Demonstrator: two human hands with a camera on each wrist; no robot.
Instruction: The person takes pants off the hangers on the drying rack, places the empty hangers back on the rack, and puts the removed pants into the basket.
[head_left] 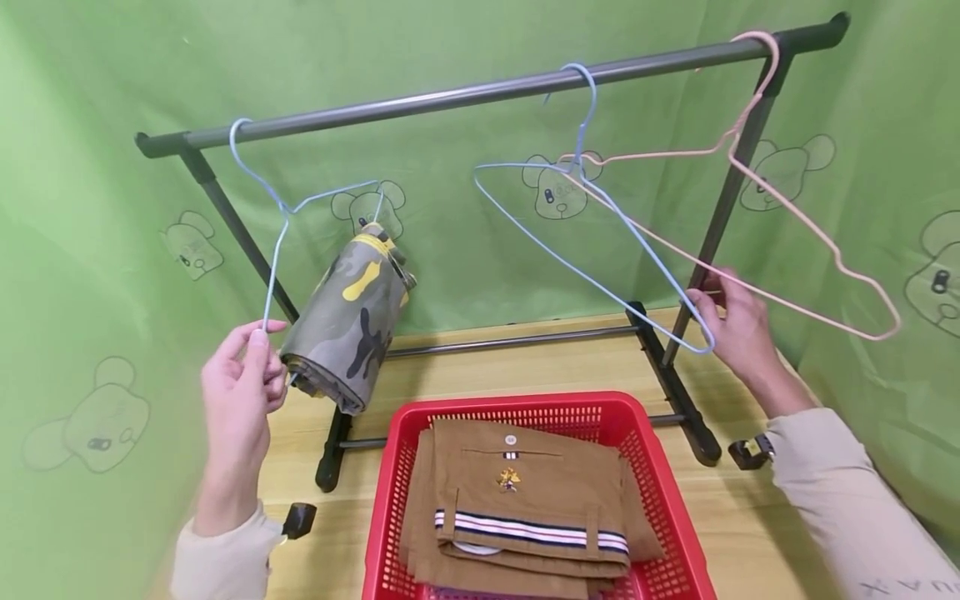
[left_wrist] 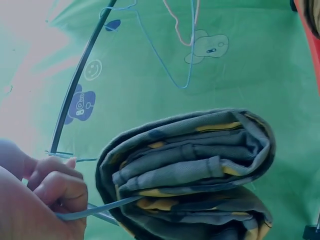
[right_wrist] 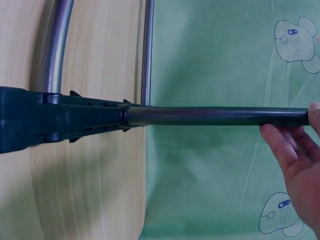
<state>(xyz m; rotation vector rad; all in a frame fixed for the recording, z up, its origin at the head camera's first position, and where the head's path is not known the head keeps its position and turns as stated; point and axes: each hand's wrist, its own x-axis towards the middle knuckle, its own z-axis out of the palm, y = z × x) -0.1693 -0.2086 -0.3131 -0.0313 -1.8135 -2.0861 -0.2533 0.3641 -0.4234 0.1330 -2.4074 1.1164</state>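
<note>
A blue wire hanger hooks over the left end of the black rack's top bar. Folded camouflage pants drape over its lower bar. My left hand pinches this hanger's near corner, beside the pants; the left wrist view shows the same hand with fingers curled round the blue wire and the pants' layered folds to its right. On the other side, my right hand holds the rack's right post, thumb and fingers on opposite sides of it.
A second blue hanger and a pink hanger hang bare on the right part of the bar. In front stands a red basket with folded brown pants in it. Green printed cloth surrounds the wooden tabletop.
</note>
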